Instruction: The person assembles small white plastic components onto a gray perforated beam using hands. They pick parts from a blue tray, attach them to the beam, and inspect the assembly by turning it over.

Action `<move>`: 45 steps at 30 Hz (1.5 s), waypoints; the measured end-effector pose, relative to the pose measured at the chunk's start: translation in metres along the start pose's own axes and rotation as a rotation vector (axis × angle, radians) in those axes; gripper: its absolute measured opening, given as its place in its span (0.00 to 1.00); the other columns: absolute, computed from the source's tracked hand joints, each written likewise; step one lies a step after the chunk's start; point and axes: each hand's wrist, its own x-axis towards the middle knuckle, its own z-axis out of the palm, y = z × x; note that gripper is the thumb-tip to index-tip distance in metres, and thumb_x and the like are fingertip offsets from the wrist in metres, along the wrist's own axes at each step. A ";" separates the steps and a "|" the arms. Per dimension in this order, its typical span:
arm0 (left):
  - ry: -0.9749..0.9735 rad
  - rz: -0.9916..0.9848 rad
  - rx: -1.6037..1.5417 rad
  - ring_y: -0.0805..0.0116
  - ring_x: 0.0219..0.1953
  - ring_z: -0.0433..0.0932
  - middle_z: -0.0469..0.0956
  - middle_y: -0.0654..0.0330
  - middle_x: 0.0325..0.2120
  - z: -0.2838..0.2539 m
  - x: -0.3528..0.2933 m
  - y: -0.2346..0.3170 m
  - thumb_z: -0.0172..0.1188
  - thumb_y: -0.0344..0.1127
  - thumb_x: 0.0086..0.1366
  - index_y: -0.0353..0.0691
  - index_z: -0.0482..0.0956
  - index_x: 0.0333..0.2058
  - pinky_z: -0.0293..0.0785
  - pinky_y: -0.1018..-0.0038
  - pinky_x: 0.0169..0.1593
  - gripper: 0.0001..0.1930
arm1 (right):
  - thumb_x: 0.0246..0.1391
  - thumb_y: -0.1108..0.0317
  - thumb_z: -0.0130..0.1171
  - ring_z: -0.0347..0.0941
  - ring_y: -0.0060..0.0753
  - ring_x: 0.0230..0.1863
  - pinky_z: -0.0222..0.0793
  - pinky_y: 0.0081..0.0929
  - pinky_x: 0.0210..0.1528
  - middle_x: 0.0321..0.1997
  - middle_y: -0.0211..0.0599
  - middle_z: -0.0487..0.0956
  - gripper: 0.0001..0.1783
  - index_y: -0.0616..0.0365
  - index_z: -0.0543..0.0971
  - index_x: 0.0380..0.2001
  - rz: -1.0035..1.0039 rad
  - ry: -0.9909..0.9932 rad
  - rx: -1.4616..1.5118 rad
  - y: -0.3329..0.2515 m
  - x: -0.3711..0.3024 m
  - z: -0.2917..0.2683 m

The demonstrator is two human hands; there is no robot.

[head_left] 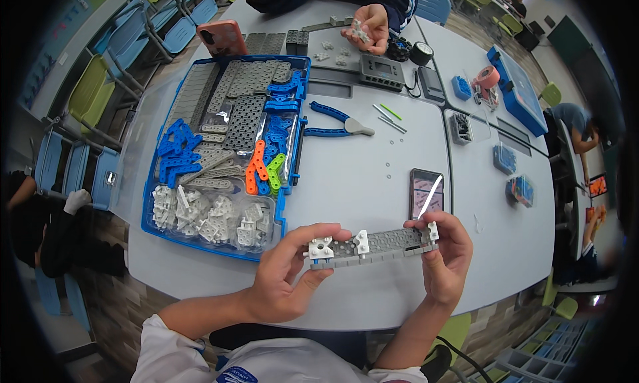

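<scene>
Between my two hands, above the near edge of the table, is a long grey perforated building beam (389, 244) with white connector blocks on it. My left hand (283, 273) grips its left end, thumb below and fingers above, beside a white connector (321, 249). Another white connector (362, 244) sits a little further along the beam. At the right end, my right hand (447, 260) pinches the beam near a third white connector (432, 233). A thin light-coloured rod (430, 198) slants up from beside my right fingers, across a phone (426, 193); whether I hold it is unclear.
A blue-rimmed case (282, 223) of grey, blue and white parts stands at left. Blue-handled pliers (339, 121) lie beside it, with thin rods (391, 120) further right. Across the table, another person's hand (371, 28) holds white pieces near a grey controller box (381, 72).
</scene>
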 end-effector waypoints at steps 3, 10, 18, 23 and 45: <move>0.006 0.002 -0.003 0.55 0.72 0.77 0.75 0.38 0.68 0.000 0.000 -0.001 0.60 0.19 0.80 0.25 0.62 0.75 0.75 0.60 0.76 0.29 | 0.65 0.58 0.82 0.86 0.47 0.61 0.81 0.40 0.65 0.55 0.46 0.86 0.36 0.73 0.80 0.64 -0.004 0.012 -0.021 0.001 -0.001 -0.001; 0.017 -0.009 -0.079 0.59 0.74 0.75 0.76 0.44 0.70 0.002 -0.003 -0.003 0.58 0.14 0.77 0.28 0.65 0.76 0.70 0.63 0.78 0.31 | 0.64 0.56 0.82 0.87 0.47 0.61 0.81 0.41 0.67 0.55 0.46 0.86 0.37 0.72 0.80 0.64 -0.008 0.042 -0.027 0.001 -0.004 0.000; 0.033 -0.070 -0.121 0.59 0.74 0.75 0.75 0.45 0.70 0.008 -0.004 -0.005 0.57 0.14 0.76 0.28 0.65 0.75 0.68 0.62 0.79 0.31 | 0.66 0.59 0.79 0.85 0.49 0.64 0.78 0.42 0.69 0.57 0.49 0.85 0.34 0.73 0.79 0.64 0.015 0.022 -0.060 -0.001 -0.007 -0.002; 0.038 -0.080 -0.118 0.59 0.74 0.74 0.75 0.46 0.70 0.009 -0.006 -0.008 0.57 0.13 0.76 0.28 0.65 0.75 0.68 0.62 0.79 0.31 | 0.66 0.61 0.78 0.84 0.50 0.65 0.77 0.43 0.70 0.60 0.51 0.84 0.34 0.73 0.78 0.66 0.025 0.000 -0.064 0.002 -0.010 -0.009; 0.038 -0.040 0.341 0.42 0.66 0.81 0.78 0.41 0.61 0.008 -0.002 -0.043 0.60 0.10 0.68 0.30 0.71 0.69 0.77 0.60 0.70 0.31 | 0.67 0.41 0.74 0.85 0.34 0.54 0.79 0.31 0.55 0.54 0.45 0.89 0.38 0.70 0.85 0.60 0.080 0.279 -0.558 -0.009 0.262 0.068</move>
